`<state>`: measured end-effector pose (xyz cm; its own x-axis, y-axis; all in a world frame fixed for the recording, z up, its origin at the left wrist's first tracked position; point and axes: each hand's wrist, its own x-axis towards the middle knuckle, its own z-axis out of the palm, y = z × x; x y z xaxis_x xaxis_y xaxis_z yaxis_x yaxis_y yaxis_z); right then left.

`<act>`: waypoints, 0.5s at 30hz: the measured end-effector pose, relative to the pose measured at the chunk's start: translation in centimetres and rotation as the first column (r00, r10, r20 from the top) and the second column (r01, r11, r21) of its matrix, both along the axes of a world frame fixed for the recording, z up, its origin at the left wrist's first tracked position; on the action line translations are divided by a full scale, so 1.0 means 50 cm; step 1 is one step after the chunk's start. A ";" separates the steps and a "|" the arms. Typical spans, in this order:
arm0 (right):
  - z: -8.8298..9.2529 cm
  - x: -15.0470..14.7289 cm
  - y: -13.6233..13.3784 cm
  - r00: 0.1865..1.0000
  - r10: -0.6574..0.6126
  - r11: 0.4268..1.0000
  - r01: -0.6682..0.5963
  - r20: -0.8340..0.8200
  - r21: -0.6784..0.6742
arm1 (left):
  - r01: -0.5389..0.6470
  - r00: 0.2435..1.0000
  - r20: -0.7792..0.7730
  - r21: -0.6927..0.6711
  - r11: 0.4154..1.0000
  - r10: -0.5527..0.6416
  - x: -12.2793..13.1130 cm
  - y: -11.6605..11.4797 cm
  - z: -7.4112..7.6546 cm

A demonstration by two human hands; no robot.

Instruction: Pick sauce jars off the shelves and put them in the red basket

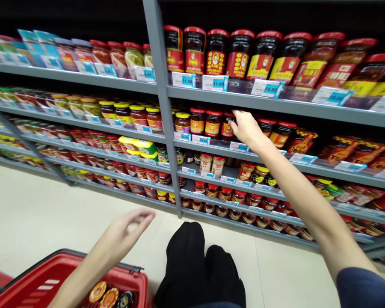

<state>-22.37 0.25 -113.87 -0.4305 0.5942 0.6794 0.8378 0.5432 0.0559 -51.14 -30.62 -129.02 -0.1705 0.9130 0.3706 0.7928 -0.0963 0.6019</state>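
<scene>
Red-lidded jar [227, 126], shelf [218, 146]: right hand [246, 128] open, fingertips at lid, ungripped; left hand [126, 233] empty, relaxed, above red basket [83, 259].

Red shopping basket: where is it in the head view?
The red shopping basket sits at the bottom left of the head view, just below the left hand and left of the black-clad legs.

Grey metal store shelves [244, 105] carry tight rows of red-lidded sauce jars [239, 53], with blue-and-white price tags [214, 83] along their front edges.

Price tags [214, 83] — 11.00, 14.80
</scene>
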 end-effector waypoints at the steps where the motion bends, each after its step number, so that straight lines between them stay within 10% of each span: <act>1: 0.005 0.001 -0.005 1.000 -0.020 1.000 0.020 0.016 -0.003 | 0.095 0.996 -0.007 0.066 0.993 -0.094 0.023 0.056 0.028; 5: 0.026 0.021 -0.031 0.983 -0.138 0.990 0.132 0.121 0.052 | 0.403 0.901 -0.340 0.437 0.804 -0.267 0.151 0.294 0.185; 8: 0.040 0.048 -0.047 0.942 -0.229 0.973 0.217 0.246 0.073 | 0.519 0.805 -0.547 0.460 0.720 -0.230 0.231 0.450 0.270; 15: 0.060 0.050 -0.041 0.869 -0.288 0.951 0.310 0.403 0.011 | 0.442 0.698 -0.715 0.391 0.807 -0.035 0.282 0.622 0.296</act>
<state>-19.87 -1.83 -110.87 -0.4523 0.7670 0.4551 0.8746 0.2814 0.3948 -37.04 0.47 -114.22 0.4935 0.5244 0.6939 0.8498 -0.4605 -0.2565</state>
